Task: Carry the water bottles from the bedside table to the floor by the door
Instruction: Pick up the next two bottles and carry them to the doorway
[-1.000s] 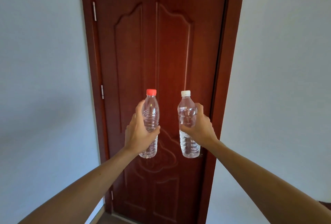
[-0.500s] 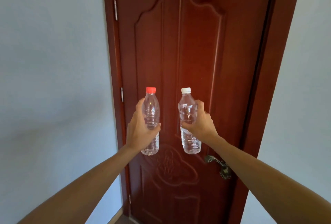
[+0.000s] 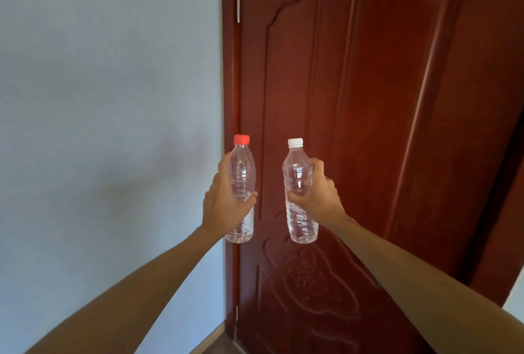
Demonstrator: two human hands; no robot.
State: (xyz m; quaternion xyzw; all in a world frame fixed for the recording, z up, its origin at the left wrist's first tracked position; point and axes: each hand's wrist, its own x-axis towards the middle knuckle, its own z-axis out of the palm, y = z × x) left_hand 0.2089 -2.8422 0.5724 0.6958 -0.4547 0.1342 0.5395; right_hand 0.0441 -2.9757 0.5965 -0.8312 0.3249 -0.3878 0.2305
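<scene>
Head view: left hand grips red-capped bottle upright; right hand grips white-capped bottle; arms outstretched.

- Two clear plastic water bottles, both upright: the red-capped bottle and the white-capped bottle.
- Two screw caps, one on each bottle: one red cap and one white cap.
- Two bare hands, each gripping one bottle: the left hand and the right hand.
- One dark red-brown wooden door with carved panels.
- Two slim metal hinges on the door's left edge: the upper hinge and the lower hinge.
- One pale grey painted wall left of the door.
</scene>
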